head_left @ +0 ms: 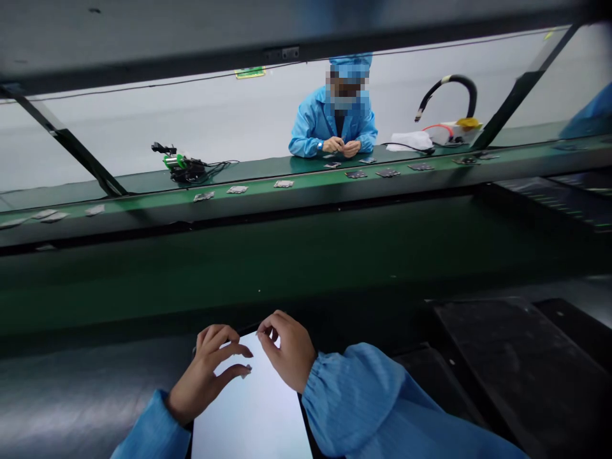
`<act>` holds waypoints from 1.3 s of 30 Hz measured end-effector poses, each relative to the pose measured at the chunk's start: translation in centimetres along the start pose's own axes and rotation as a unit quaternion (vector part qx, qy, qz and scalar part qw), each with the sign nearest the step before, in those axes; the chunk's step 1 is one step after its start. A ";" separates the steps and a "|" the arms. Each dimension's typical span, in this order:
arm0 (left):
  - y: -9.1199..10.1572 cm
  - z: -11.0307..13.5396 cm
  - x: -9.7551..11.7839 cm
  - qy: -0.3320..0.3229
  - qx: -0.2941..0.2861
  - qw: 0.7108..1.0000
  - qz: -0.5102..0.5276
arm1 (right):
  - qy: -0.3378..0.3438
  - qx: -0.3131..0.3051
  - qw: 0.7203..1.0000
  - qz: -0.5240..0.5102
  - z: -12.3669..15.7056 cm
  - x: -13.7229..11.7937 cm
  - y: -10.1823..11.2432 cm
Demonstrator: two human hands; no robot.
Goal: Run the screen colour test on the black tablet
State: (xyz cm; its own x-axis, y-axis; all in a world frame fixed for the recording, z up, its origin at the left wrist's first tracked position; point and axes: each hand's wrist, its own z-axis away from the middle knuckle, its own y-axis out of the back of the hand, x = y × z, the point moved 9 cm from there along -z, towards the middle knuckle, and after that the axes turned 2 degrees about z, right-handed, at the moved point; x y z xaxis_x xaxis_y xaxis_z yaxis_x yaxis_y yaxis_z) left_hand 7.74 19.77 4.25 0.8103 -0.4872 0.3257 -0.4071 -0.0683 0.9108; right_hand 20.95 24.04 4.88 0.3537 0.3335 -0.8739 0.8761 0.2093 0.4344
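Here, the far edge of a white sheet (253, 414) is apparently nipped between thumb and forefinger of the curled right hand (288, 350), while nothing is held by the half-open left hand (205, 376), its fingertips (241, 350) pressed on the sheet; the edge is best lifted gently, the sheet kept pinned to the dark surface (95, 395): thin, glossy, smooth, rectangular

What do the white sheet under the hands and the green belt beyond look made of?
White sheet: thin, smooth plastic film or coated paper, which one unclear; it lies flat with an even pale sheen and crisp straight edges. Green belt: probably rubbery or PVC conveyor material, matte; dull surface carrying small flat parts.
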 end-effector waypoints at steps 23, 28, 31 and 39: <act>0.5 0.8 0.9 0.018 0.039 0.999 0.028 | 0.007 -0.004 1.000 -0.024 -0.1 -0.1 0.0; 0.7 0.8 -0.4 0.044 0.029 0.992 0.114 | 0.012 -0.002 1.000 -0.027 0.0 -0.1 0.0; 0.4 0.5 -0.1 0.031 0.007 0.992 0.122 | 0.011 -0.002 1.000 -0.027 0.0 0.0 0.0; 0.2 0.5 0.5 0.049 0.030 0.991 0.125 | 0.004 -0.009 1.000 -0.026 0.0 -0.1 0.0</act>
State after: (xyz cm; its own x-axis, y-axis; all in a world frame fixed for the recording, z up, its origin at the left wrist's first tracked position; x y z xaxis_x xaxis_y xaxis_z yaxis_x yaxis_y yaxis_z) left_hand 7.86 19.08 4.47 0.7170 -0.4093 0.5643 -0.6215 -0.0086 0.7834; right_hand 20.92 24.05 4.95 0.3058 0.3292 -0.8934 0.8872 0.2420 0.3929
